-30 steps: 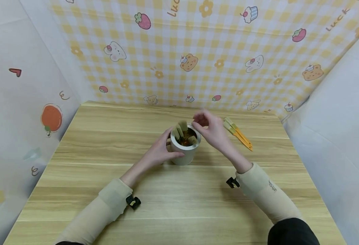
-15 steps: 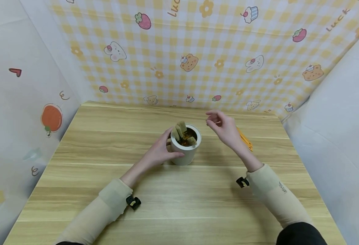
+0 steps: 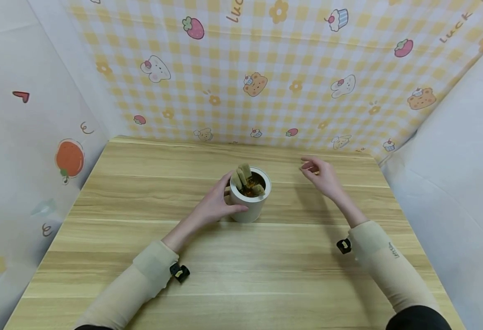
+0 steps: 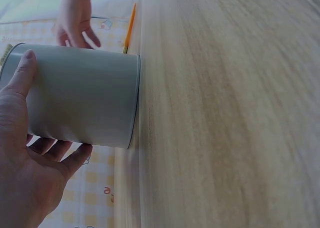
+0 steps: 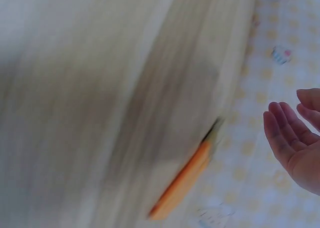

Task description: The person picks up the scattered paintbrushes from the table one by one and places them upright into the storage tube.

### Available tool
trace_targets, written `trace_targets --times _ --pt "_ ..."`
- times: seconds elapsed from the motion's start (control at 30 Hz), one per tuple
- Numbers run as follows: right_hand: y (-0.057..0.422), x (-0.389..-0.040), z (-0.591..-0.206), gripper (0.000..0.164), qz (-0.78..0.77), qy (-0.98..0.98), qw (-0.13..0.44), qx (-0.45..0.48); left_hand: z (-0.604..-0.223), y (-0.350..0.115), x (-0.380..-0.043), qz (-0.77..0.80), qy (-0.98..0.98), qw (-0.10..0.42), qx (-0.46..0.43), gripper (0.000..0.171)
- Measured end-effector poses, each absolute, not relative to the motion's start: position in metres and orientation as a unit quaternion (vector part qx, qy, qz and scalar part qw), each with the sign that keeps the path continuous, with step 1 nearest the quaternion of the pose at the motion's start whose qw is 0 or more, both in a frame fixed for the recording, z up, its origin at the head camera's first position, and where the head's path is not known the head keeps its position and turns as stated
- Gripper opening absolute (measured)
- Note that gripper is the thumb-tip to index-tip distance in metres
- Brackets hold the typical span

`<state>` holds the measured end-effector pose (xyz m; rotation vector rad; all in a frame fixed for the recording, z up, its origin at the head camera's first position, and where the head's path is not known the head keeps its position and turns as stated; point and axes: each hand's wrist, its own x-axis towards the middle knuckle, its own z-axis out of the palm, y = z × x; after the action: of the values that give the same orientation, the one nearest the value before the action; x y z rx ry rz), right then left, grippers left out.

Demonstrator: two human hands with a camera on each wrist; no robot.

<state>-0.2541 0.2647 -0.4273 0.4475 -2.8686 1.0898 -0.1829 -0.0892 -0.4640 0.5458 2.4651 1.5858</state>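
Note:
My left hand (image 3: pixel 214 201) grips a pale grey cylindrical pot (image 3: pixel 245 210) standing on the table, thumb in front and fingers round the far side. Several brushes (image 3: pixel 241 176) stand in the pot with pale bristles up; their handles are mostly hidden inside. My right hand (image 3: pixel 324 176) hovers right of the pot, fingers loosely bent and nothing between them. Below it, in the right wrist view, blurred orange-handled brushes (image 5: pixel 182 180) lie on the table, apart from the fingers. From the head view the hand and forearm cover nearly all of them.
The wood-grain table (image 3: pixel 241 275) ends at the back against a yellow checked cloth (image 3: pixel 225 110). White sheets hang at the left (image 3: pixel 14 183) and right (image 3: pixel 452 174). Small black devices are strapped at both wrists.
My right hand has moved away from the pot's rim to the right, over the loose brushes, which it now covers in the head view. My left hand and the pot have stayed put.

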Motion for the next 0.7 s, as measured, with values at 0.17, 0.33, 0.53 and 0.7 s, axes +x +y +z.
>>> trace_targets --times 0.17,0.33,0.53,0.7 --pt "0.285 -0.26 -0.442 0.043 0.336 -0.934 0.005 0.123 -0.463 -0.089 -0.182 0.53 0.825 0.08 0.182 0.107" --pt "0.298 -0.264 -0.452 0.046 0.331 -0.937 -0.009 0.109 -0.463 -0.089 -0.182 0.529 0.826 0.08 0.179 0.107" --pt "0.307 -0.267 -0.459 0.048 0.315 -0.944 -0.019 0.1 -0.464 -0.088 -0.183 0.528 0.826 0.081 0.178 0.107" --pt "0.31 -0.268 -0.462 0.052 0.3 -0.949 -0.026 0.099 -0.463 -0.089 -0.183 0.524 0.829 0.082 0.176 0.109"
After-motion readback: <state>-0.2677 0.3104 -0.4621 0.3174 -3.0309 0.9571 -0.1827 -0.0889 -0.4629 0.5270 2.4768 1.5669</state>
